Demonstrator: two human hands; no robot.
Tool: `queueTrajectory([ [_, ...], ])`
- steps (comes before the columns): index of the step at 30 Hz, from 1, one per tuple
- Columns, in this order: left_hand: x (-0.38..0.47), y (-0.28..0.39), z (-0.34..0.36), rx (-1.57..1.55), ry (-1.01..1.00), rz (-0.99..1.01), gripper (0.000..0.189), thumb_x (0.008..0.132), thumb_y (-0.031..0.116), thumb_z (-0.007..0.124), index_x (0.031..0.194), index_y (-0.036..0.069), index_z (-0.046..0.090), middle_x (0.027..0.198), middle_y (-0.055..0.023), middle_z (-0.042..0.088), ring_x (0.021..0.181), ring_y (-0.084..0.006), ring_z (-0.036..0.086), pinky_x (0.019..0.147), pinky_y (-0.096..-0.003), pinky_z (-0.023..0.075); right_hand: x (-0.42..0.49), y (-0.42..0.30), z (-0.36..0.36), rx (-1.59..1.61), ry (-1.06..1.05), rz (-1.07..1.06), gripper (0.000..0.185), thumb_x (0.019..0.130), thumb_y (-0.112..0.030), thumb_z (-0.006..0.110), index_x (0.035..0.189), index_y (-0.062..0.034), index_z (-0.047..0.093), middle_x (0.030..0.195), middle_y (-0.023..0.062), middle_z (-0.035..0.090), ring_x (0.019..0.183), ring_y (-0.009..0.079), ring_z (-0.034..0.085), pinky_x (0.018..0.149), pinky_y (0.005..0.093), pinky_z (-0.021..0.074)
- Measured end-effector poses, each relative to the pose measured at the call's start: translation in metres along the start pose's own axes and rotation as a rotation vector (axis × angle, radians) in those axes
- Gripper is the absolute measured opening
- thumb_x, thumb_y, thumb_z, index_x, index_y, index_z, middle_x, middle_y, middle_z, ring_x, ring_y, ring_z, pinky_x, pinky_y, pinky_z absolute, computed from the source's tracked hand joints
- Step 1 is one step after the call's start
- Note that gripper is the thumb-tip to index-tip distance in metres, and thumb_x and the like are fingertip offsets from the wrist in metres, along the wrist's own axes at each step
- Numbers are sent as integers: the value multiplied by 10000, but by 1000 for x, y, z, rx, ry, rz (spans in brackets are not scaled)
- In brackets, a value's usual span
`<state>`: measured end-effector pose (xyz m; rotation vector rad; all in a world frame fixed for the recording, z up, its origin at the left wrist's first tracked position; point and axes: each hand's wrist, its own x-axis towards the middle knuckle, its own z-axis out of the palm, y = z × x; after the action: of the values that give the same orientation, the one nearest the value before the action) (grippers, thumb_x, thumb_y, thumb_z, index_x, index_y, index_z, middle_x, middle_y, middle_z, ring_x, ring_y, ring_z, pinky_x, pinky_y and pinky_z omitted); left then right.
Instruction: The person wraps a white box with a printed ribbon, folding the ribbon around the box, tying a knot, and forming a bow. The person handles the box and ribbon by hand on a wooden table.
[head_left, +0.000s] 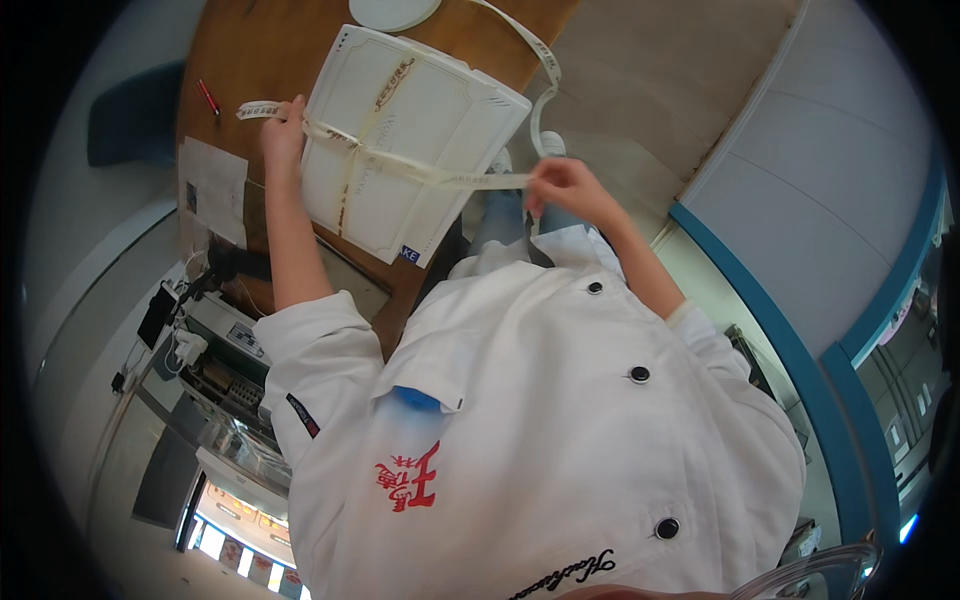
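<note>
A white cake box (420, 120) rests on the brown wooden table near its edge. Cream printed ribbon (420, 171) runs over the lid both ways and crosses near the middle. At the box's left side, my left hand (283, 135) pinches the ribbon, and a short tail sticks out beyond the fingers. Off the right side, my right hand (566, 187) grips the other length, which stretches from the crossing to my fingers. A longer piece of ribbon loops up from near my right hand towards the table's far side.
A round white item (394, 9) sits at the table's far edge. Left of the box lie a red pen (208, 97) and a paper sheet (214, 187). A dark chair (135, 114) stands beyond the table's left edge. Cables and a white power adapter (190, 347) are at lower left.
</note>
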<state>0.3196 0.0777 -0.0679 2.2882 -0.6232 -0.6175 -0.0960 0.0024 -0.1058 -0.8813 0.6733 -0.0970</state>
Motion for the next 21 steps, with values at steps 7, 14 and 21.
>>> queueTrajectory([
  [7, -5, 2, 2, 245, 93, 84, 380, 848, 331, 611, 868, -47, 652, 771, -134, 663, 706, -211, 614, 685, -338, 457, -44, -57, 18, -1412, 246, -254, 166, 728, -59, 661, 876, -69, 587, 851, 59, 603, 818, 256, 580, 725, 335, 459],
  [14, -20, 29, 1, 143, 43, -45, 353, 849, 311, 599, 789, -35, 635, 738, -136, 648, 696, -244, 619, 666, -358, 457, 10, -111, 129, -1157, 358, -742, 287, 667, -134, 723, 910, -73, 581, 844, 67, 521, 855, 241, 507, 726, 343, 401],
  [21, -27, 41, -1, 246, 51, 58, 393, 874, 367, 532, 757, 5, 629, 748, -182, 636, 721, -332, 608, 666, -406, 454, 38, -100, 147, -1550, 234, -767, 202, 682, -73, 667, 805, -65, 507, 790, 70, 496, 816, 220, 494, 679, 309, 372],
])
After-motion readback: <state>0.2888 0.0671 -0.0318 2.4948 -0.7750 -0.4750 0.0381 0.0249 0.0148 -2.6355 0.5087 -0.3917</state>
